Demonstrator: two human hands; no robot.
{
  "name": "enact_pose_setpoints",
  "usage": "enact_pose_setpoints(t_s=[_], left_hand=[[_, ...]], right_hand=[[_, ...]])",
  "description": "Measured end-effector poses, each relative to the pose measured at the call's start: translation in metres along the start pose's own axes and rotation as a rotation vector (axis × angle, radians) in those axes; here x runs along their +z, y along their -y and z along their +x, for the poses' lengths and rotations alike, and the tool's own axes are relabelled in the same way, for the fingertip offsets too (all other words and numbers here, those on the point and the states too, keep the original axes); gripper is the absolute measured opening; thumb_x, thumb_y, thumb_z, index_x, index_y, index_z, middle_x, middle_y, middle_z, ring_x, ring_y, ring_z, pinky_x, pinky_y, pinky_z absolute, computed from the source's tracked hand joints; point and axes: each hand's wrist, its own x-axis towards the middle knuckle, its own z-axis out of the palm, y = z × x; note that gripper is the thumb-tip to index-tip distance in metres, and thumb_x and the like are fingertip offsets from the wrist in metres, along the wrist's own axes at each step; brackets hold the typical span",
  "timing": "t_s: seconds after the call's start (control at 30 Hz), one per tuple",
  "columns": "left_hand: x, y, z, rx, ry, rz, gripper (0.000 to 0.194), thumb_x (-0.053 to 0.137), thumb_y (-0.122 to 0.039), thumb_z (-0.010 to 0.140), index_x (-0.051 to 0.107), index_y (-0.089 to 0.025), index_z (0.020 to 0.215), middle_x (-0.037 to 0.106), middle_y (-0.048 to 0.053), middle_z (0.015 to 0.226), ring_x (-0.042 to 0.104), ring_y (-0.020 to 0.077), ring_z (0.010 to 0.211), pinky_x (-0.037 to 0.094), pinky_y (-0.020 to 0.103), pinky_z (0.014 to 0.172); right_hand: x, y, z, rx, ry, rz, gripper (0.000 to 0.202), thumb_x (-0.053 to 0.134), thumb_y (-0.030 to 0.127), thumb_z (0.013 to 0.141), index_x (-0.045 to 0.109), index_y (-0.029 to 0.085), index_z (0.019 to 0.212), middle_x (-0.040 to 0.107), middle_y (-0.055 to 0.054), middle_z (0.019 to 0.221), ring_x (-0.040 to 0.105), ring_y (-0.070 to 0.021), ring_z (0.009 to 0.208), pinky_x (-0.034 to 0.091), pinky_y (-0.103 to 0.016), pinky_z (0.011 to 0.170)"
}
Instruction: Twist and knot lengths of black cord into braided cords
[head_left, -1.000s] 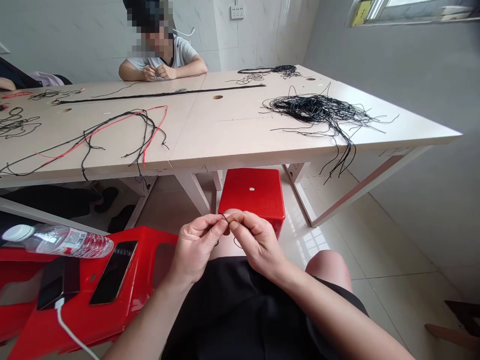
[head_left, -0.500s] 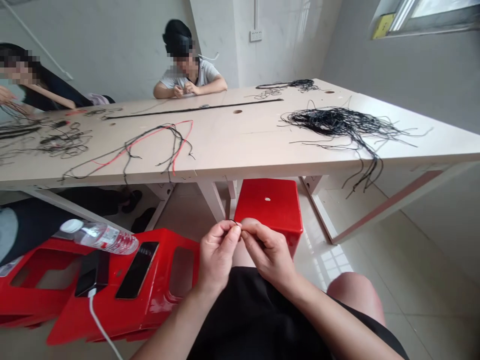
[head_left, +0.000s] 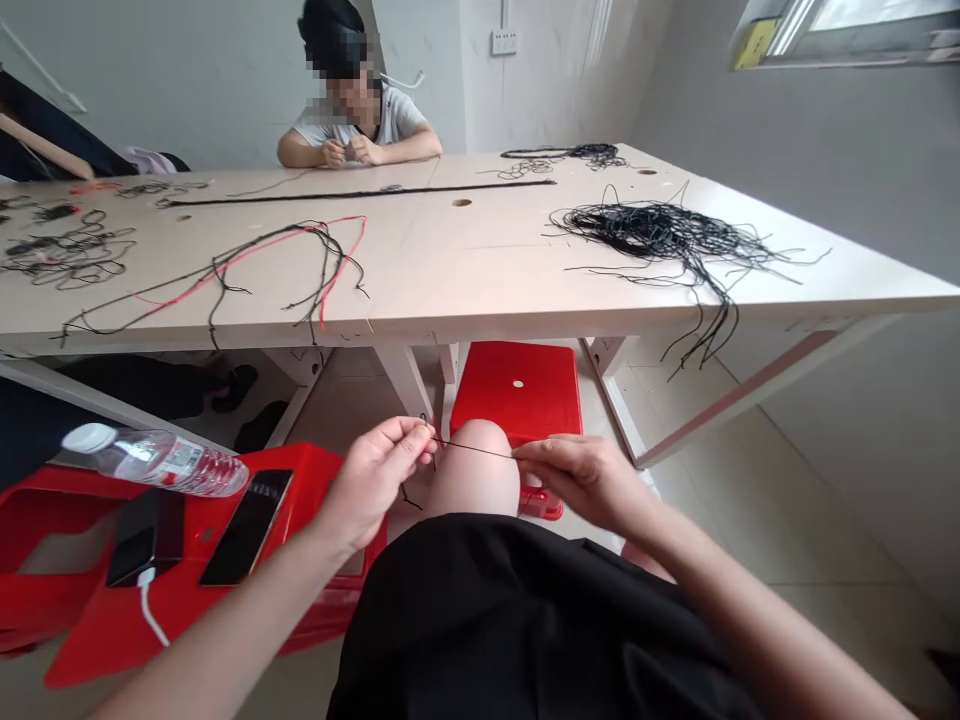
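Note:
A thin black cord [head_left: 476,449] runs nearly straight between my two hands, above my bare knee. My left hand [head_left: 386,470] pinches one end of the stretch between thumb and fingers, and a short dark piece hangs below it. On the other side my right hand [head_left: 581,475] is closed on the cord with thumb and fingertips. Both hands are in front of the table edge, over my lap. On the table lie a large tangle of black cords [head_left: 652,230] at the right and looped black and red cords [head_left: 262,240] at the left.
Across the table [head_left: 465,280] a person [head_left: 360,130] leans on their forearms. A red stool [head_left: 517,385] stands under the edge. At my left, another red stool [head_left: 300,465] holds a bottle [head_left: 176,462], a phone [head_left: 247,527] and a power bank [head_left: 148,537].
My hands, together before, have moved apart, and the cord is now stretched between them. The camera view has shifted, and my knee shows more fully between my hands.

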Motion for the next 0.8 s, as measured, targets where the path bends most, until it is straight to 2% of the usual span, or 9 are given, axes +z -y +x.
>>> enact_pose_setpoints(t_s=[0.07,0.13,0.27,0.37,0.47,0.57,0.67,0.73,0.8], left_hand=[[-0.006,-0.004,0.007,0.014,-0.004,0.127,0.026,0.076,-0.038,0.067,0.066,-0.015,0.072,0.062,0.0,0.066,0.052,0.0076,0.063,0.039,0.018,0.058],[-0.007,-0.01,0.012,0.029,-0.002,0.213,0.026,0.074,-0.039,0.069,0.066,-0.015,0.073,0.061,0.0,0.067,0.051,0.0082,0.062,0.038,0.019,0.056],[0.004,-0.023,0.022,0.081,0.021,0.326,0.024,0.071,-0.038,0.071,0.064,-0.015,0.071,0.061,0.0,0.067,0.051,0.009,0.062,0.039,0.021,0.058],[0.017,-0.036,0.029,0.165,0.054,0.422,0.021,0.068,-0.035,0.073,0.064,-0.015,0.069,0.061,0.0,0.066,0.05,0.0087,0.06,0.037,0.021,0.057],[0.03,-0.052,0.035,0.255,0.064,0.465,0.018,0.066,-0.032,0.075,0.064,-0.015,0.069,0.06,0.0,0.066,0.049,0.0084,0.059,0.036,0.02,0.055],[0.04,-0.067,0.036,0.305,0.096,0.48,0.015,0.065,-0.029,0.075,0.065,-0.015,0.069,0.06,0.0,0.065,0.049,0.0086,0.059,0.037,0.02,0.054],[0.045,-0.076,0.03,0.31,0.136,0.508,0.014,0.065,-0.028,0.075,0.066,-0.015,0.069,0.06,0.0,0.063,0.05,0.0085,0.057,0.037,0.019,0.052],[0.048,-0.079,0.024,0.307,0.155,0.518,0.015,0.066,-0.029,0.074,0.066,-0.015,0.069,0.061,0.001,0.063,0.05,0.0085,0.056,0.037,0.019,0.052],[0.051,-0.081,0.018,0.307,0.159,0.51,0.016,0.069,-0.03,0.072,0.067,-0.015,0.069,0.062,0.002,0.063,0.052,0.0092,0.057,0.039,0.019,0.053]], right_hand=[[-0.018,-0.021,-0.012,0.08,-0.007,-0.108,0.017,0.055,0.024,0.089,0.071,0.021,0.095,0.073,-0.004,0.084,0.069,-0.0143,0.074,0.055,-0.024,0.067],[-0.023,-0.035,-0.026,0.201,-0.192,-0.287,0.017,0.054,0.022,0.089,0.069,0.021,0.096,0.071,-0.005,0.087,0.066,-0.0147,0.067,0.055,-0.027,0.061],[0.024,-0.022,-0.047,0.058,-0.489,-0.408,0.02,0.053,0.014,0.088,0.064,0.016,0.105,0.063,-0.011,0.093,0.064,-0.0173,0.076,0.055,-0.03,0.064],[0.08,0.006,-0.049,-0.06,-0.101,-0.358,0.028,0.058,0.017,0.086,0.059,0.017,0.113,0.064,-0.011,0.098,0.062,-0.0221,0.089,0.055,-0.037,0.076],[0.114,0.026,-0.043,0.242,0.091,-0.345,0.062,0.074,0.029,0.074,0.049,0.007,0.126,0.054,-0.022,0.125,0.057,-0.0315,0.109,0.052,-0.046,0.09],[0.117,0.032,-0.046,0.464,0.382,-0.17,0.057,0.074,0.039,0.072,0.055,0.008,0.115,0.061,-0.018,0.112,0.066,-0.0281,0.089,0.057,-0.039,0.071],[0.107,0.03,-0.052,0.46,0.621,-0.099,0.036,0.073,0.045,0.069,0.066,0.016,0.088,0.069,-0.01,0.083,0.068,-0.028,0.071,0.055,-0.035,0.057],[0.101,0.029,-0.049,0.337,0.634,-0.097,0.03,0.076,0.044,0.066,0.067,0.018,0.077,0.069,-0.009,0.073,0.067,-0.0282,0.068,0.055,-0.034,0.055],[0.096,0.031,-0.04,0.167,0.474,-0.039,0.036,0.073,0.045,0.07,0.067,0.016,0.092,0.07,-0.012,0.087,0.068,-0.028,0.08,0.058,-0.035,0.067]])
